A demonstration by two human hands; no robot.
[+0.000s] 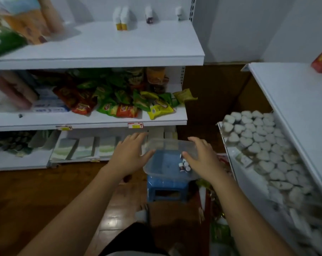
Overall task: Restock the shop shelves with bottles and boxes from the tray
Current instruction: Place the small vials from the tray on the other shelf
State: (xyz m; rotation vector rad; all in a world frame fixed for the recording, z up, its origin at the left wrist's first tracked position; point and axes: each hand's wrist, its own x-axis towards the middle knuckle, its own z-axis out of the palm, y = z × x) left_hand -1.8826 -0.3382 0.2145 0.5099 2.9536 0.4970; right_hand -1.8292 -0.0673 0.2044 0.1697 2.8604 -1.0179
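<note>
Shop shelves (101,58), hands (132,154) (202,159) flanking clear tray (167,142)

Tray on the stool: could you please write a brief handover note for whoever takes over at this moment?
Hands: the left hand is open at the left edge of the tray and holds nothing. The right hand is open over the tray's right side, just above the small bottles.
Things: the clear tray sits on the blue stool in front of the shelves.
Done: a few white bottles stand at the back of the top shelf.
Left: the small bottles in the tray need shelving. No boxes show in it.
</note>
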